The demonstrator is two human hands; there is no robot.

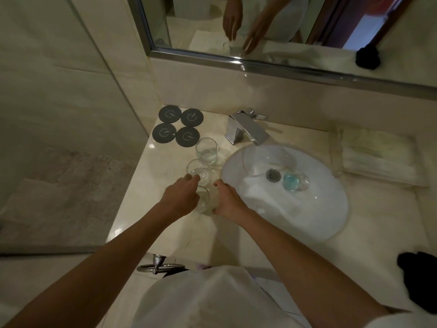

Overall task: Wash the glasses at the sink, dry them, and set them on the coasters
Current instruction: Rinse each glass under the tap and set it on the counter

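Glasses stand in a row on the marble tabletop (132,209) between the four dark coasters (177,129) and the sink (331,209). Our left hand (181,197) curls round the nearest glass (203,197), likely to carry it to the basin; our right hand (228,200) hovers beside it, fingers loosely bent, holding nothing. Folded towels (378,157) wait right of the faucet (246,129), under the mirror (283,24).

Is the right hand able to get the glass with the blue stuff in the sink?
Probably yes. The right hand sits beside the sink, and nothing lies between it and the blue-tinted glass by the drain.
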